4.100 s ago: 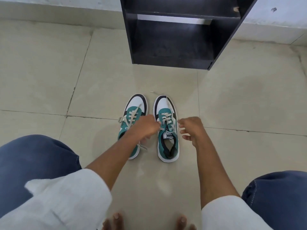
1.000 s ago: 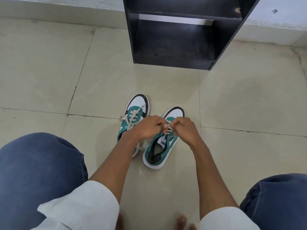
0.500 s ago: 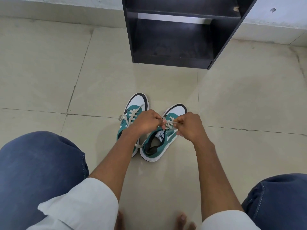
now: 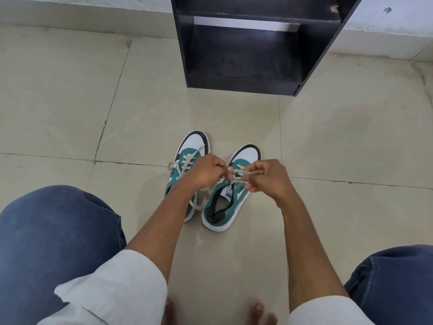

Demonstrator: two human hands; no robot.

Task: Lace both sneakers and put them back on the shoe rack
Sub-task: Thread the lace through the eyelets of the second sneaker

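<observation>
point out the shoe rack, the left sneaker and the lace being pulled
shoe rack [image 4: 243, 82]: head view, bottom shelf's front edge
left sneaker [image 4: 195, 143]: head view, white toe
lace [image 4: 241, 171]: head view, strand between both hands

You are most likely in a home, by an entrance or hallway, though the narrow downward view leaves that uncertain. The floor is large glossy beige tile with dark grout lines. A black open-fronted shoe rack stands against a pale wall with a tiled skirting. You crouch barefoot, your toes on the tile, with a pair of teal and white sneakers set on the floor before the rack.
</observation>
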